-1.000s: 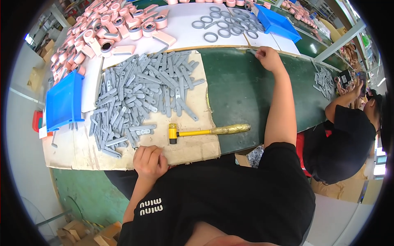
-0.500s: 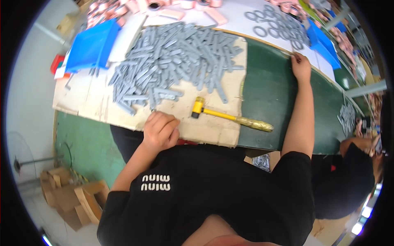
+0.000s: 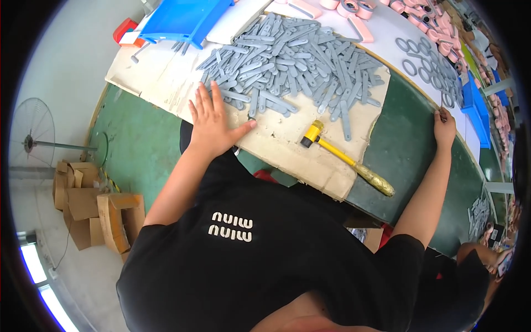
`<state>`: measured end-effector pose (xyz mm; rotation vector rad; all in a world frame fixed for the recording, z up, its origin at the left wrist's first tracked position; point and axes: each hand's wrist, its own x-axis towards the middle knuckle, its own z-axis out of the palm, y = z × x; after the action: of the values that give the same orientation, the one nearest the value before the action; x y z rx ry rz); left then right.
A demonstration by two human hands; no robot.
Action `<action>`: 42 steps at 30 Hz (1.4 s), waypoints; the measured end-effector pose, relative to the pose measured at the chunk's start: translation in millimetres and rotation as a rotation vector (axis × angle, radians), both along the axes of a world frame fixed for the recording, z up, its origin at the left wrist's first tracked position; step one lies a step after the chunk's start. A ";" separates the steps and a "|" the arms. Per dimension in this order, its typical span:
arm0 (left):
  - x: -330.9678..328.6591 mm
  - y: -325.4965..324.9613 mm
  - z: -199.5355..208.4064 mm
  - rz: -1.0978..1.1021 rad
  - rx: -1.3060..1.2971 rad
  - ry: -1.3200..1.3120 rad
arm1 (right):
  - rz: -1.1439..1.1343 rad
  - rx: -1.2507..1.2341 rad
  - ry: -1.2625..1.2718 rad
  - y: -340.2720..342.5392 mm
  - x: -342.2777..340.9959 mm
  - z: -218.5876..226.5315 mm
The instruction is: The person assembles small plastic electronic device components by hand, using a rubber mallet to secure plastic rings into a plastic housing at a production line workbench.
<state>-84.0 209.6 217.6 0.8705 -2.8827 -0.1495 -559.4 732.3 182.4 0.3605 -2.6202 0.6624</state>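
Note:
My left hand point(image 3: 213, 122) is spread over the near edge of a cardboard sheet point(image 3: 160, 83), its fingertips at the left side of a heap of flat grey strips point(image 3: 293, 61). Nothing is held in it. Far to the right, my right hand point(image 3: 444, 131) has its fingers pressed together beside the lowest of several grey rings point(image 3: 425, 74). Whatever those fingers pinch is hidden. Between my arms lies a yellow mallet point(image 3: 337, 152), its head on the cardboard and its wrapped handle reaching over the dark green tabletop point(image 3: 406, 124).
A blue bin point(image 3: 182, 22) stands at the far left, another blue bin point(image 3: 477, 108) right of the rings. Pink parts point(image 3: 431, 25) lie along the back. Cardboard boxes point(image 3: 83, 207) and a fan point(image 3: 30, 141) are left. A co-worker's dark sleeve point(image 3: 451, 282) shows lower right.
My left hand has opened from a curled shape and spread out toward the strips. The right hand stays by the rings, fingers closed. The whole view has turned, shifting the table rightward.

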 end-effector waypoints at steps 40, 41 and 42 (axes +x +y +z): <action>-56.0 -283.4 -23.9 0.170 -0.104 0.394 | -0.139 0.242 0.161 -39.9 30.0 6.9; -60.8 -287.3 -24.3 0.118 -0.087 0.385 | -0.127 0.227 0.158 -38.1 30.9 6.5; -62.5 -289.4 -22.7 0.067 -0.070 0.377 | -0.132 0.234 0.157 -36.7 30.9 5.5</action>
<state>-146.5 -79.8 194.9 0.8237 -2.4923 -0.1821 -528.5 695.6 187.8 0.2916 -2.5484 0.2726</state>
